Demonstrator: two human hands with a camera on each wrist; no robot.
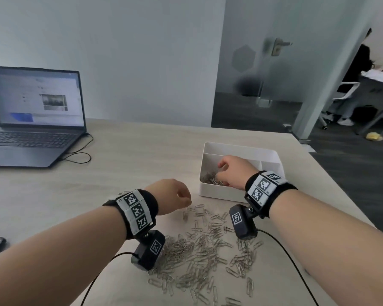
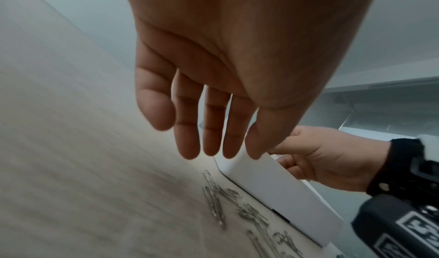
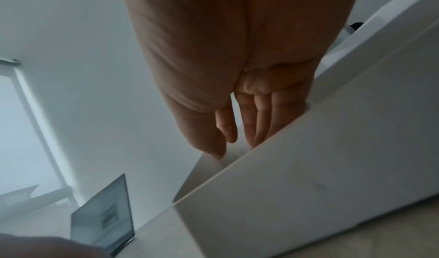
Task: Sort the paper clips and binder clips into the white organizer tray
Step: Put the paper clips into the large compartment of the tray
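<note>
The loose paper clips [image 1: 199, 250] lie scattered on the surface [image 1: 53, 195] in the lower centre of the head view, nearest the person; no binder clips are discernible. Just beyond the heap, the left hand [image 1: 175, 195] hangs above its far edge: the left wrist view shows the fingers [image 2: 187, 130] straight, slightly spread and holding nothing. Lower them onto a thin part of the heap and pinch a small cluster, since tangled clips are likely to drag others along. Farther on, right of centre, the white organizer tray [image 1: 217, 193] holds a pile of clips in its near left compartment. The right hand [image 1: 234, 171] reaches into that compartment, fingers pointing down and relaxed; whether it pinches a clip cannot be told. Release low inside the walls so nothing bounces into neighbouring compartments.
</note>
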